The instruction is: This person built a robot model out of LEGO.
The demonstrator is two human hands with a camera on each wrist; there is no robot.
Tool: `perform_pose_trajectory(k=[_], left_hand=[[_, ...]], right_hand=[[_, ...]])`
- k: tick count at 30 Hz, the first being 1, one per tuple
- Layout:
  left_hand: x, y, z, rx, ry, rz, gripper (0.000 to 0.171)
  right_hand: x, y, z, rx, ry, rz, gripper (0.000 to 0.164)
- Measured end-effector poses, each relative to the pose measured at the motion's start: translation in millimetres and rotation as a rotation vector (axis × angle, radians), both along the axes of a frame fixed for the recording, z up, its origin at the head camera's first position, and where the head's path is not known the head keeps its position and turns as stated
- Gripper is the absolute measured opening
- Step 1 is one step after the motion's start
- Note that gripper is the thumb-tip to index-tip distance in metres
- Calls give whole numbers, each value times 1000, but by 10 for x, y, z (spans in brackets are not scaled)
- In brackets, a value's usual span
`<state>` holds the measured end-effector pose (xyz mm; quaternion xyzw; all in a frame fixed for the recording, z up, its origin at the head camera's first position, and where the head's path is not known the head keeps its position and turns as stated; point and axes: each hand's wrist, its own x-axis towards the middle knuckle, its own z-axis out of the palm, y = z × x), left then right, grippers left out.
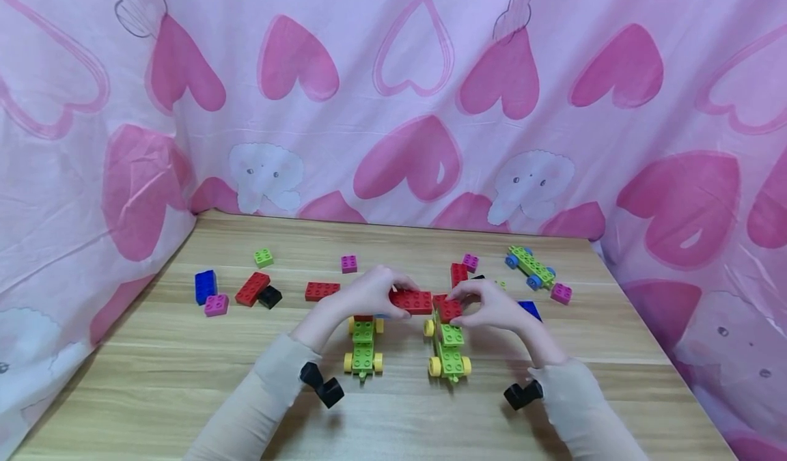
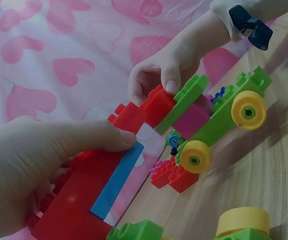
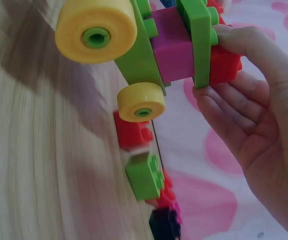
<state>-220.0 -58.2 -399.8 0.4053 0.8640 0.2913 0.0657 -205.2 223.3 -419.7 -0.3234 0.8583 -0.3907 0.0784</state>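
My left hand grips a long red brick, thumb along its near side. A blue piece shows along the brick's underside in the left wrist view. My right hand pinches a red brick on the right toy car. That car has a green wheeled base with yellow wheels, a magenta brick and a green plate stacked under the red brick. The two hands' red bricks stand side by side in the head view. Below my left hand is another green car with yellow wheels.
Behind the hands lie a green car base with blue wheels, a red brick, a magenta brick and a green brick. Blue and black bricks lie left. A heart-patterned curtain borders the wooden table.
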Motion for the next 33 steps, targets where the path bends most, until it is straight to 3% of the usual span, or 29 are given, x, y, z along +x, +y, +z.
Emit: perform_pose_trajectory(k=[15, 27, 33], left_hand=[[2, -57, 11, 74, -28, 12, 41], [-14, -25, -5, 63, 11, -9, 41], [-19, -9, 1, 42, -13, 6, 42]], right_hand=[[-118, -313, -92, -17, -37, 33, 30], [-182, -446, -168, -61, -51, 47, 30], [-180, -464, -197, -50, -34, 22, 29]])
